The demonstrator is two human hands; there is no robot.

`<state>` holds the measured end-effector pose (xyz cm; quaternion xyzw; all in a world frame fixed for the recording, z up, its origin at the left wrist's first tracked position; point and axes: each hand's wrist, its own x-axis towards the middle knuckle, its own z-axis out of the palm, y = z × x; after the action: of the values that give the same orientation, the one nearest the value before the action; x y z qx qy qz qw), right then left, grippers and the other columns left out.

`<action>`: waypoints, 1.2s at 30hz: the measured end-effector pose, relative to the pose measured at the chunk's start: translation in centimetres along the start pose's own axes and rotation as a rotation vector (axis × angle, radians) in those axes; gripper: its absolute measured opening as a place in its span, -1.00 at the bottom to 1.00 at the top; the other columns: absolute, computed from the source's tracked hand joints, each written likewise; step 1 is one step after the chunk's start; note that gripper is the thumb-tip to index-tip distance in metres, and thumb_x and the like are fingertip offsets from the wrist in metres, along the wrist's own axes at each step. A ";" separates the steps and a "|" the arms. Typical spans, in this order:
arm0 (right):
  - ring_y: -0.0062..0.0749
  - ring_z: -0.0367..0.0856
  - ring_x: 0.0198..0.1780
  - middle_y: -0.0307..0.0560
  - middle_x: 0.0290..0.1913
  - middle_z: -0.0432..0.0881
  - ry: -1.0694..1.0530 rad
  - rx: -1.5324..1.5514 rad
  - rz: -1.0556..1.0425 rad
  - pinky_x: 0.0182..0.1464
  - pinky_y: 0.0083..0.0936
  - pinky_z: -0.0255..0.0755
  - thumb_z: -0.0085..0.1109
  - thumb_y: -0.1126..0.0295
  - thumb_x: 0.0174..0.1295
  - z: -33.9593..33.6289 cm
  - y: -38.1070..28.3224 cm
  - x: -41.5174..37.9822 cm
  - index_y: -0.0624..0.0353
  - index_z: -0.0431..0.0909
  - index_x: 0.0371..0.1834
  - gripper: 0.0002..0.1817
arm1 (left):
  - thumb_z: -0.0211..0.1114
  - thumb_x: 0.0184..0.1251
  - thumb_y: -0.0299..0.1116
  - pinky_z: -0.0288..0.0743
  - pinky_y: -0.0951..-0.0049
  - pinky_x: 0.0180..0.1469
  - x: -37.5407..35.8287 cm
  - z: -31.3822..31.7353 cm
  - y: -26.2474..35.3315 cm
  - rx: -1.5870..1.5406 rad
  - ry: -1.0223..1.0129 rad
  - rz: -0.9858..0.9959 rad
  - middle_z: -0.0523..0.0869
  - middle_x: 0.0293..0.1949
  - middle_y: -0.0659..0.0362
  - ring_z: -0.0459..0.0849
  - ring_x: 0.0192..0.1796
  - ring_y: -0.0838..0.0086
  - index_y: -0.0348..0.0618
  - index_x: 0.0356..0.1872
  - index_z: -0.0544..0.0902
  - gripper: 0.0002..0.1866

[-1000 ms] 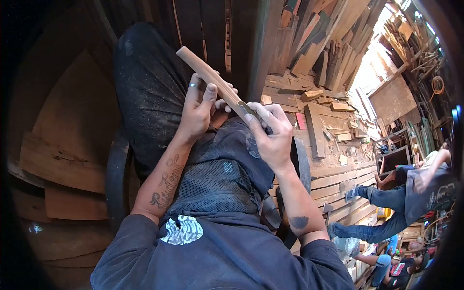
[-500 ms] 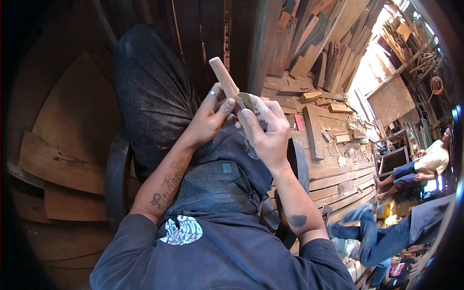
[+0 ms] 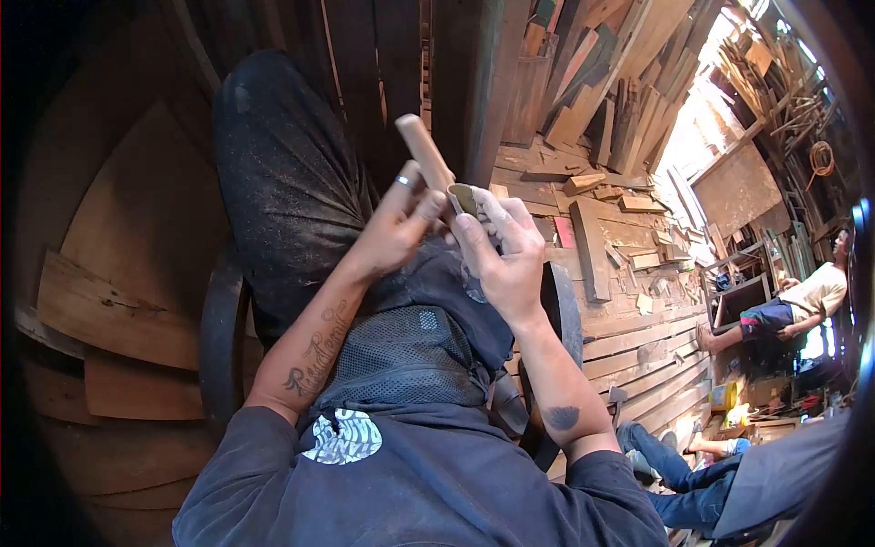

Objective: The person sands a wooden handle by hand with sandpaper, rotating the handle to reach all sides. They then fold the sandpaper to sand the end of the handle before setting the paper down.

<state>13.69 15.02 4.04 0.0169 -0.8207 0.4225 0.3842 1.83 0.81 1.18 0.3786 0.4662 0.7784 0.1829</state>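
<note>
A pale wooden stick with a rounded end (image 3: 424, 149) is tilted up and away above my lap. My left hand (image 3: 397, 226), with a ring on one finger and slightly blurred by motion, is closed around its lower part. Pinched in the dusty fingers of my right hand (image 3: 507, 251) is a curled piece of brownish sandpaper (image 3: 466, 197), which lies against the stick's side. The stick's lower end is hidden behind my hands.
I sit in a dark armchair (image 3: 221, 342). Large wooden boards (image 3: 137, 292) lie to the left. Offcuts (image 3: 592, 251) litter the plank floor on the right. Farther right, one person (image 3: 811, 296) sits, and another person's jeans (image 3: 697, 479) show closer.
The stick and my left hand have shifted slightly downward, with motion blur. My right hand has barely moved. On the right, the nearer person has shifted downward in view.
</note>
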 end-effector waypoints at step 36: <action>-0.44 0.71 -0.28 -0.07 -0.14 0.71 -0.030 -0.084 -0.100 -0.21 -0.47 0.63 0.57 0.42 0.36 -0.4 -0.6 0.7 0.21 0.77 0.35 -0.52 | 0.16 0.83 -0.18 0.70 0.44 0.03 -0.3 -0.5 0.0 -0.008 0.000 -0.018 0.66 0.16 0.11 0.73 0.08 0.49 -0.18 0.43 0.40 -0.60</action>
<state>13.69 15.12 5.04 0.0482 -0.8416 0.3674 0.3929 1.60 0.32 0.94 0.3735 0.4663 0.7787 0.1914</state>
